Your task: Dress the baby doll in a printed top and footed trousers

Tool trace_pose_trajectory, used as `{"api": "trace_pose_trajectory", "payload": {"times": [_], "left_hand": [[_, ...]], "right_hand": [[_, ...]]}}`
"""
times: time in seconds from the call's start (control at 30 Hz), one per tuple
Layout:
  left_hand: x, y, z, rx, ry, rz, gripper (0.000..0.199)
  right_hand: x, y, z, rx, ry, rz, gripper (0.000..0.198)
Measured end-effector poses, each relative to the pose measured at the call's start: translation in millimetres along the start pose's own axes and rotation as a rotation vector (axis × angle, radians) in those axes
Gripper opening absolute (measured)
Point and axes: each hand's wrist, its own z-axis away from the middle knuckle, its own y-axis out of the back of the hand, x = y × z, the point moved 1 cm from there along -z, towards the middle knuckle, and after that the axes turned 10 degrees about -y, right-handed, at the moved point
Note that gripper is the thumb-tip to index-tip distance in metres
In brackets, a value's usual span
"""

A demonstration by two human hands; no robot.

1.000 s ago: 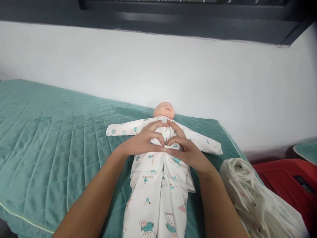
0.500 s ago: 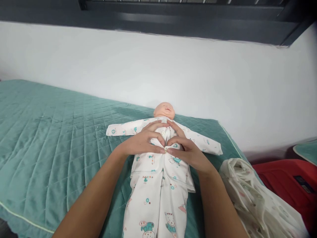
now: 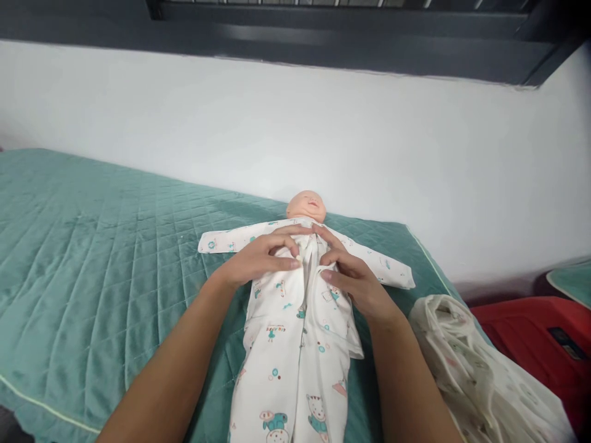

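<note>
A baby doll (image 3: 305, 204) lies on its back, dressed in a white printed shirt (image 3: 277, 301) and matching pants (image 3: 272, 394). Its sleeves stretch out to both sides. My left hand (image 3: 265, 255) pinches the left front edge of the shirt at the chest, thumb against forefinger. Opposite it, my right hand (image 3: 348, 271) pinches the right front edge. Between my hands the shirt front is parted in a narrow gap. A small button shows by my left fingertips. Both index and middle fingers reach up near the doll's collar.
The doll rests on a green quilted bedspread (image 3: 115, 264). A white wall (image 3: 295, 123) stands behind it, under a dark frame (image 3: 323, 37). To the right lie a crumpled white printed cloth (image 3: 475, 363) and a red case or bag (image 3: 535, 332).
My hands have moved apart, from meeting at the middle of the shirt front to holding its two edges separately. The shirt front now gapes between them.
</note>
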Motion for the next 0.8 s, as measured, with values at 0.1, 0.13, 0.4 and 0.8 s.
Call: {"api": "trace_pose_trajectory", "payload": {"times": [0.1, 0.13, 0.4, 0.8], "left_hand": [[-3.5, 3.0, 0.8, 0.285, -0.001, 0.263, 0.009], [-5.0, 4.5, 0.8, 0.39, -0.002, 0.341, 0.01], [-19.9, 14.9, 1.0, 0.95, 0.263, 0.238, 0.016], [-24.7, 11.5, -0.3, 0.526, 0.468, -0.572, 0.021]], "right_hand": [[2.2, -0.1, -0.4, 0.121, 0.03, -0.254, 0.007], [3.3, 0.7, -0.9, 0.185, 0.042, -0.344, 0.006], [19.2, 11.3, -9.8, 0.823, -0.156, -0.557, 0.027], [28.7, 15.8, -15.7, 0.761, -0.345, 0.359, 0.039]]}}
